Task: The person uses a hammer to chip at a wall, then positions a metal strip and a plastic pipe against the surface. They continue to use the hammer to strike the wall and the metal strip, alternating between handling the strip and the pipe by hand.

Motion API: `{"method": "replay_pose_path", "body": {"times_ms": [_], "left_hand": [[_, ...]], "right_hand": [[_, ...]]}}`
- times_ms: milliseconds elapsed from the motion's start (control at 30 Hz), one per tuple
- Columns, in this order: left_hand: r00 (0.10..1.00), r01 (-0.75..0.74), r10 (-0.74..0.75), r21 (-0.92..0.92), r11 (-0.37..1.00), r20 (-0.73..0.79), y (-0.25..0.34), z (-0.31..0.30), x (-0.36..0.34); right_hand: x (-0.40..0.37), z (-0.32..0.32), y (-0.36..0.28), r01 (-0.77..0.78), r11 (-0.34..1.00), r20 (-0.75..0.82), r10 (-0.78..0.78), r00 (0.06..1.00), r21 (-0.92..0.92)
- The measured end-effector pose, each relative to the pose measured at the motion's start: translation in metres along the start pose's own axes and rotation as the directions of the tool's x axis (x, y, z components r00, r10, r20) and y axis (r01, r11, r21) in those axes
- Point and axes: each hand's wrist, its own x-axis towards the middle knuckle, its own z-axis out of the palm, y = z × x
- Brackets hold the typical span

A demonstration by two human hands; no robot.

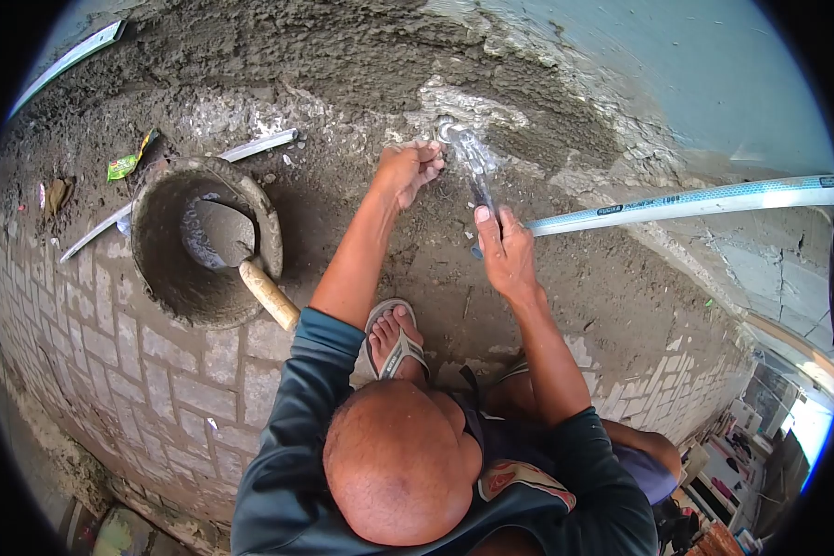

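My left hand (pixel 411 172) is loosely cupped beside a pipe outlet (pixel 447 130) low on the wall, with nothing seen in its fingers. From the outlet, a clear, glistening stretch of water (pixel 477 156) runs towards my right hand (pixel 507 248). Between that hand's thumb and forefinger is a narrow dark piece (pixel 482 193), whose kind I cannot tell. A blue-and-white hose (pixel 676 206) passes behind the fingers, and its end shows on their other side. My sandalled foot (pixel 397 341) is on the ground below my hands, and a bent knee is in front.
To the left stands a mortar-smeared bucket (pixel 146 264) holding a trowel (pixel 227 236) with a wooden handle (pixel 269 295). A metal strip (pixel 259 145) lies behind it, near a green wrapper (pixel 123 168). Rough wet mortar (pixel 343 56) covers the wall base; brick paving (pixel 199 394) spreads below.
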Motion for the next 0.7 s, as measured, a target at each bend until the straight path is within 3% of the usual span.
{"method": "replay_pose_path", "body": {"times_ms": [167,267,300,400,467,533,567,633,667,700], "left_hand": [[0.998,0.022,-0.009,-0.22,0.975,0.058,0.004,0.0,-0.001],[0.954,0.211,-0.094,-0.418,0.884,0.283,0.009,-0.013,0.01],[0.92,0.293,-0.117,-0.459,0.838,0.373,0.009,-0.017,0.014],[0.893,0.266,-0.036,-0.462,0.846,0.449,0.01,-0.027,0.016],[0.892,0.254,-0.007,-0.489,0.835,0.452,0.01,-0.024,0.015],[0.983,0.179,-0.131,-0.493,0.851,0.129,0.017,-0.014,0.012],[0.943,0.298,-0.156,-0.541,0.786,0.292,0.01,-0.029,0.027],[0.932,0.311,-0.154,-0.508,0.803,0.328,0.012,-0.032,0.025],[0.918,0.324,-0.152,-0.472,0.82,0.366,0.013,-0.031,0.024],[0.944,0.311,-0.206,-0.48,0.821,0.259,0.019,-0.024,0.017]], "right_hand": [[-0.003,-0.009,-0.018,0.066,0.994,0.086,-0.058,0.995,-0.088],[-0.003,-0.01,-0.023,0.057,0.981,0.174,-0.024,0.984,-0.188],[-0.002,-0.008,-0.02,0.138,0.965,0.149,-0.106,0.983,-0.223],[0.008,-0.002,-0.008,0.267,0.898,0.144,-0.23,0.962,-0.349],[0.02,-0.002,-0.005,0.315,0.843,0.165,-0.269,0.949,-0.436],[0.032,-0.004,-0.014,0.193,0.77,0.262,-0.035,0.965,-0.608],[0.029,-0.004,-0.018,0.193,0.771,0.263,-0.035,0.964,-0.607],[0.019,-0.004,-0.024,0.318,0.774,0.279,-0.189,0.942,-0.547],[0.018,-0.005,-0.022,0.317,0.774,0.283,-0.185,0.941,-0.548],[0.018,-0.007,-0.02,0.402,0.762,0.311,-0.273,0.91,-0.508]]}}
